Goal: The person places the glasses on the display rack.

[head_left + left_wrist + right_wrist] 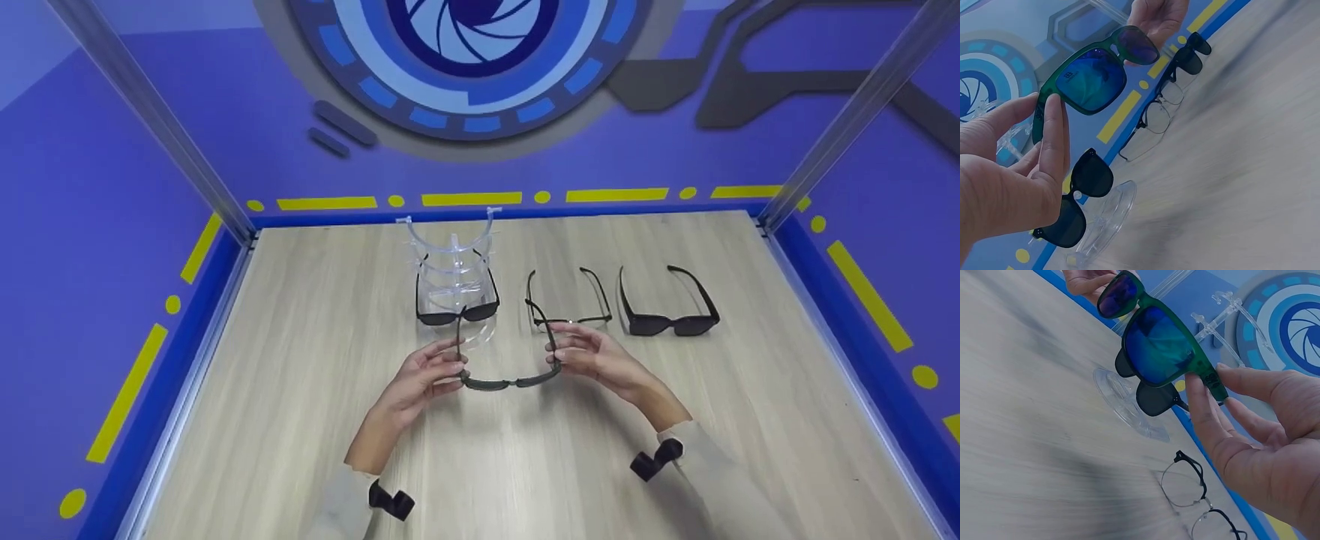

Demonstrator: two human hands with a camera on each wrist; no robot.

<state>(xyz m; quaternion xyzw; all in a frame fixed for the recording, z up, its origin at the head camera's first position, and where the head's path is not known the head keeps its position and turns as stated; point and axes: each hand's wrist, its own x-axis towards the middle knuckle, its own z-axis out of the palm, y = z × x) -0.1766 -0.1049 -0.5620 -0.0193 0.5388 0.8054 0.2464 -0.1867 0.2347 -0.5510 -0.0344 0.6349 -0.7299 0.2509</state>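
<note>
While both temples are extending forward unfolded, I am holding the green-framed sunglasses (1095,81) raised above the table (787,375), near the clear stand (454,244). The left hand (427,375) is pinching one front corner between thumb and fingers; the right hand (598,361) is pinching the opposite corner likewise. Beyond, dark sunglasses (478,311) are resting low on the stand; to their right, thin-rimmed glasses (596,319) and black sunglasses (671,325) are sitting on the table.

Caution: because the left temple is overlapping the dark sunglasses in the head view, I am judging that a low forward move could snag them and shift the stand. Unequal pull could be straining the hinges; slipping fingers could be smearing the mirrored lenses.
</note>
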